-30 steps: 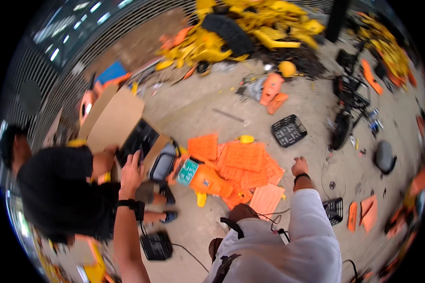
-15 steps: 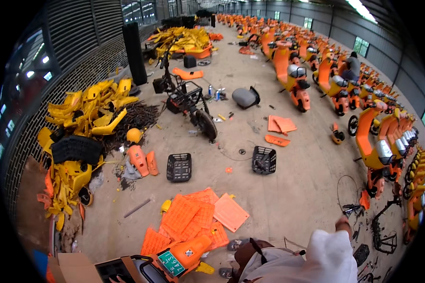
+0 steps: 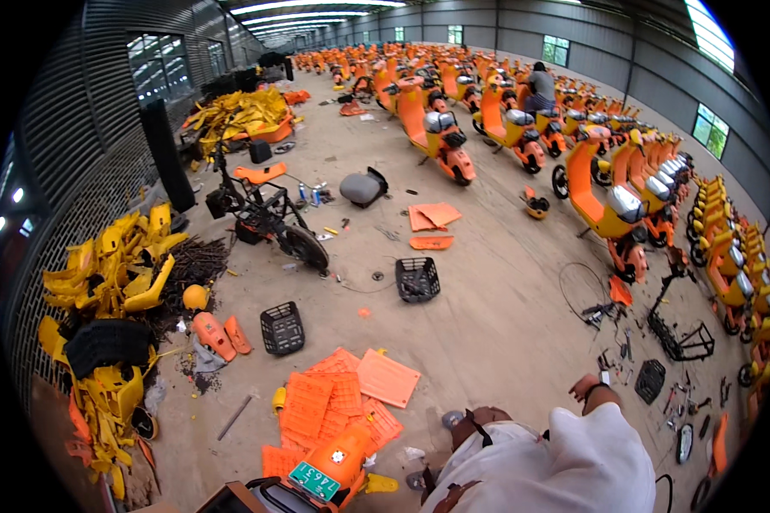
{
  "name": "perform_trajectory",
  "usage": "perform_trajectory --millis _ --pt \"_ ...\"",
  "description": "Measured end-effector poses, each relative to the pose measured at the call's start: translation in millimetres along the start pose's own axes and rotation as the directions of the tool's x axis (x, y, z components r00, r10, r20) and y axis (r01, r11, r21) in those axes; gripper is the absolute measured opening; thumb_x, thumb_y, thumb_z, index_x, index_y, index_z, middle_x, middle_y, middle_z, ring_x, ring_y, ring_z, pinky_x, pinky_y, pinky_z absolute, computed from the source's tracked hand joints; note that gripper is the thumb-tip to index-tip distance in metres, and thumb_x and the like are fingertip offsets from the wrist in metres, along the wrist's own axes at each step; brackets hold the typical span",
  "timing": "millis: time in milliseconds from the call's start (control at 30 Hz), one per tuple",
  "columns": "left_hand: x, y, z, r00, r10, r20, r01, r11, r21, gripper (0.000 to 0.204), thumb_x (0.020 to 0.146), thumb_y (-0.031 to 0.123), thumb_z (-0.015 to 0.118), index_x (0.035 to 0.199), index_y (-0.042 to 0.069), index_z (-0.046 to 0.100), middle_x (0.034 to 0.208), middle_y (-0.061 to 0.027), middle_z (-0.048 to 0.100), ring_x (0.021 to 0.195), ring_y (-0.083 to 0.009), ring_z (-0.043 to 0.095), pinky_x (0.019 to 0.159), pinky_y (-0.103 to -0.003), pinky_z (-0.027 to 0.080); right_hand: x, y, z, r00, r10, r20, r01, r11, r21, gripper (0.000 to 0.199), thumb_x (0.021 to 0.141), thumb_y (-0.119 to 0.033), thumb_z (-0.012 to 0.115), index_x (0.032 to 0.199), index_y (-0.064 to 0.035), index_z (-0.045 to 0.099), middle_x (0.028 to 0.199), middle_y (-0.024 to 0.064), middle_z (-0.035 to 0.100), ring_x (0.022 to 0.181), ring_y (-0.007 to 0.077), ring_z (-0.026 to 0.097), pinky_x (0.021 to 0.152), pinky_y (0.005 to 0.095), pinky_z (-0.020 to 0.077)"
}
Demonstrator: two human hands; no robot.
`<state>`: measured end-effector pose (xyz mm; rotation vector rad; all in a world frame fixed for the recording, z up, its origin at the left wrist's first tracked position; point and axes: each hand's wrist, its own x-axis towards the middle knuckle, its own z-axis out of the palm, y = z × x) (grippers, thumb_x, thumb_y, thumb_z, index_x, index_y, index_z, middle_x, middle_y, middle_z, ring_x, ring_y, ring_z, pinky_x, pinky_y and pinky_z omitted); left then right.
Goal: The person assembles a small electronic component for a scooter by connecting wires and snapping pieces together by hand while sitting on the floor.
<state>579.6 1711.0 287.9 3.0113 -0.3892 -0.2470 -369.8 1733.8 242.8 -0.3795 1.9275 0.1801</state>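
My right hand (image 3: 583, 386) hangs over the concrete floor at the right of my body, below a white sleeve and a dark wristband. Its fingers look loosely apart, with nothing visible in them. Closest to it are scattered hand tools and small metal parts (image 3: 626, 346) and a black plastic basket (image 3: 649, 381). My left hand is out of view. By my feet on the left stands an orange scooter body (image 3: 344, 454) with a green number plate (image 3: 314, 481). Flat orange plastic panels (image 3: 306, 405) lie overlapping beyond it.
Two black baskets (image 3: 282, 328) (image 3: 417, 280) and a stripped scooter frame (image 3: 269, 218) stand ahead. Yellow panels (image 3: 103, 274) are heaped along the left wall. Rows of orange scooters (image 3: 586, 184) fill the right, where a person (image 3: 540, 88) sits. A bare black frame (image 3: 683, 333) lies at right.
My view has swung to the right, so the scene has shifted left. The fingers over the cardboard box at the lower left have left the picture. My right hand hangs more in view.
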Motion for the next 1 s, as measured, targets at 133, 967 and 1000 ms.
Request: perform_trajectory --millis 133,967,1000 --pt "4 -16 6 0.999 0.021 0.035 -0.023 0.998 0.056 0.07 0.076 0.047 0.064 0.132 0.013 0.036 0.136 -0.0219 0.041 0.12 -0.0411 0.046 0.095 -0.051 0.042 -44 9 -11 0.934 -0.006 -0.358 0.04 0.995 0.088 0.023 0.089 -0.006 0.055 0.104 -0.0108 0.072 0.097 0.0125 0.07 0.068 0.0199 0.067 0.06 0.0349 0.0558" --pt "-166 1 -143 0.845 0.524 0.103 -0.155 0.426 -0.891 0.031 0.099 0.029 0.048 0.126 0.016 0.054 0.073 -0.0034 0.059 0.048 -0.0126 0.053 0.036 -0.023 0.038 -100 -199 62 0.505 -0.863 0.023 0.858 0.504 0.101 0.029 0.093 -0.014 0.054 0.116 0.0029 0.06 0.094 0.01 0.065 0.08 0.0136 0.062 0.067 0.0244 0.0526" --pt "-178 14 -135 0.835 0.537 0.116 -0.146 0.421 -0.895 0.031 0.099 0.029 0.048 0.126 0.016 0.054 0.073 -0.0034 0.059 0.048 -0.0126 0.053 0.036 -0.023 0.038 -138 -225 88 0.425 -0.902 0.073 0.897 0.43 0.104 0.03 0.093 -0.016 0.056 0.118 -0.0013 0.06 0.092 0.0084 0.066 0.073 0.0113 0.061 0.063 0.0218 0.0481"
